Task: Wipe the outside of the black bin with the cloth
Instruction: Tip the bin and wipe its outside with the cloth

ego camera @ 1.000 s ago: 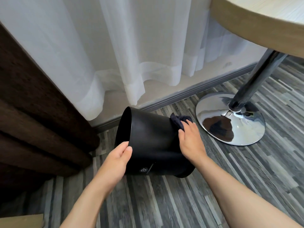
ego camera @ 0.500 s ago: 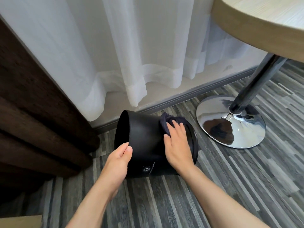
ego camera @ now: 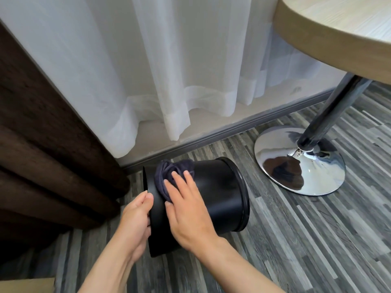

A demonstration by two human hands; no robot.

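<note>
Smooth black bin [ego camera: 220, 197] on its side on plank floor [ego camera: 296, 240], chrome base [ego camera: 317, 172] at two o'clock, left hand [ego camera: 135, 223] gripping rim [ego camera: 146, 180] at nine, right hand [ego camera: 190, 216] flat, pressing crumpled cloth [ego camera: 169, 172] against it.

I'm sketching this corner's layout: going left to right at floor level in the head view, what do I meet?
Brown curtain → left hand → bin → chrome table base. The cloth and right hand overlap the bin, so I leave them out.

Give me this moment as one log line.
wipe | left hand grips black bin rim | right hand presses cloth on its side
</note>
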